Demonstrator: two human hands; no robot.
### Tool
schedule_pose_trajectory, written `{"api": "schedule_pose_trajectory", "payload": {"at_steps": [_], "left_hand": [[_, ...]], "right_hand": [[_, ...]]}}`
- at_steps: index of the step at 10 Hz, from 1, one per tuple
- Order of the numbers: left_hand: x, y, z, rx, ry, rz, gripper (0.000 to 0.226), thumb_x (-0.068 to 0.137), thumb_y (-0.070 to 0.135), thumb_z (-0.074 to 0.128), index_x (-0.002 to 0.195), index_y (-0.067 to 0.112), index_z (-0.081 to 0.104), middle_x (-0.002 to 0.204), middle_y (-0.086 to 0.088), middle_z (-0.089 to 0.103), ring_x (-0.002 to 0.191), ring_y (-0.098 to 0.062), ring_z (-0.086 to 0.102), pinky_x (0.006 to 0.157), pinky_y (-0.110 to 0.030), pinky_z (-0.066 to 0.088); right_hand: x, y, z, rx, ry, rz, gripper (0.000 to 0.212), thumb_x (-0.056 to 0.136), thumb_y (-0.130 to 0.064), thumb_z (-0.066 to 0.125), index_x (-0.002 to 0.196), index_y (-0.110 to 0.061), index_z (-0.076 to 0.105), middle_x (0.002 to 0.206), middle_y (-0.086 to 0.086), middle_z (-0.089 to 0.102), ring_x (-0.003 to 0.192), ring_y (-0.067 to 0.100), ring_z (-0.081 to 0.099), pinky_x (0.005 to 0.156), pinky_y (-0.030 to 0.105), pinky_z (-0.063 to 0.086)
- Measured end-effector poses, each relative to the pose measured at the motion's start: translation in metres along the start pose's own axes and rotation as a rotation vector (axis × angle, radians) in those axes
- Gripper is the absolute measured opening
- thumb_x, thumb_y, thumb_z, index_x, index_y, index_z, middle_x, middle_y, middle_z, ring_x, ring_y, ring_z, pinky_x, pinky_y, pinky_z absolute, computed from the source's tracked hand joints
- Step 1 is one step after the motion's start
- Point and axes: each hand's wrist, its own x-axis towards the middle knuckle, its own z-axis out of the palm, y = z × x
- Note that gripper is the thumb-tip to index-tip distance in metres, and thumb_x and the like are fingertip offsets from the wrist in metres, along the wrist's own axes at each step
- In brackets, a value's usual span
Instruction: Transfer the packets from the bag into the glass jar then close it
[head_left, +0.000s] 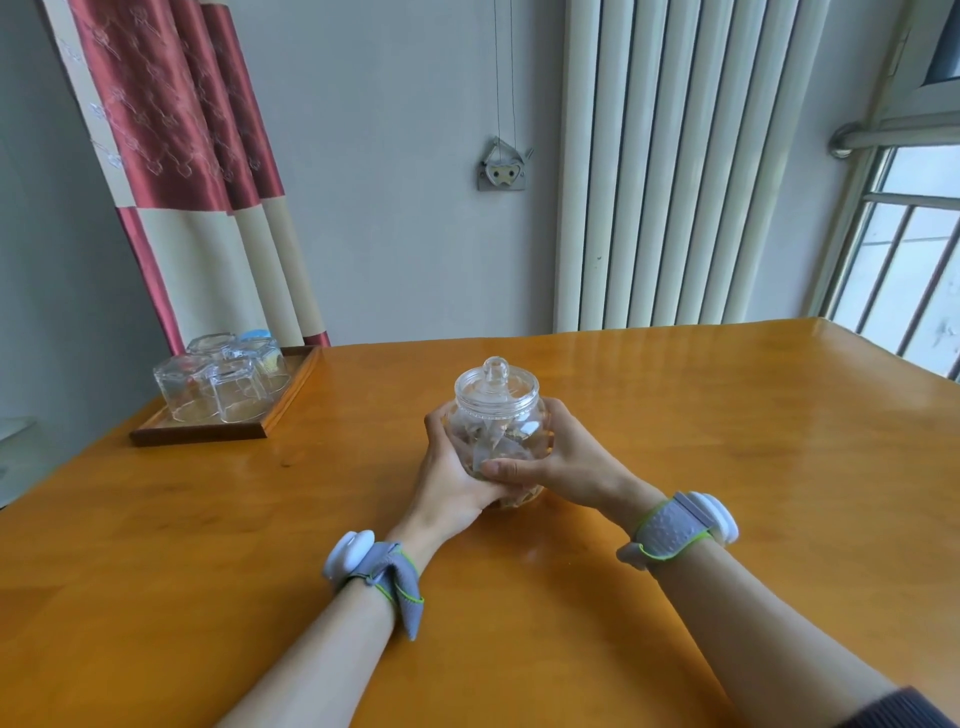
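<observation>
A round glass jar (496, 415) stands on the orange wooden table (727, 441) near its middle. Its glass lid (495, 379) with a knob sits on top. Pale packets (498, 441) show through the glass inside. My left hand (452, 478) wraps the jar's left side and bottom. My right hand (561, 457) wraps its right side, thumb across the front. Both wrists wear grey straps with white devices. No bag is in view.
A wooden tray (208, 428) with several upturned drinking glasses (223, 382) sits at the table's far left corner. Behind are a red and cream curtain (197, 182), a white radiator (675, 166) and a barred window (909, 270) on the right.
</observation>
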Motion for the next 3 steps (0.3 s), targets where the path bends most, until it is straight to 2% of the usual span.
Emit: {"api": "schedule_pose_trajectory", "payload": {"at_steps": [1, 2, 3], "left_hand": [[-0.001, 0.001, -0.002, -0.025, -0.046, -0.036, 0.122, 0.049, 0.032, 0.103, 0.143, 0.034, 0.024, 0.140, 0.008, 0.058, 0.124, -0.007, 0.066, 0.105, -0.038, 0.058], [-0.003, 0.009, -0.011, -0.003, -0.160, -0.096, 0.128, 0.055, 0.023, 0.104, 0.147, 0.032, 0.016, 0.148, 0.004, 0.053, 0.129, -0.009, 0.064, 0.108, -0.029, 0.054], [-0.004, 0.026, -0.024, -0.022, -0.252, -0.134, 0.135, 0.060, 0.016, 0.103, 0.155, 0.028, 0.008, 0.159, 0.000, 0.045, 0.132, 0.000, 0.059, 0.109, -0.021, 0.048]], "right_hand": [[0.002, 0.003, 0.001, -0.006, -0.010, -0.004, 0.099, 0.067, -0.030, 0.097, 0.144, -0.015, 0.036, 0.124, -0.010, 0.063, 0.103, -0.015, 0.066, 0.081, 0.009, 0.054], [0.001, 0.000, 0.001, -0.028, -0.014, 0.019, 0.101, 0.068, -0.028, 0.096, 0.146, -0.011, 0.035, 0.126, -0.008, 0.064, 0.107, -0.004, 0.068, 0.087, 0.013, 0.056], [-0.003, -0.009, 0.000, -0.012, -0.046, -0.004, 0.116, 0.071, -0.029, 0.094, 0.157, -0.006, 0.020, 0.132, -0.012, 0.061, 0.114, -0.008, 0.064, 0.091, 0.008, 0.050]]}}
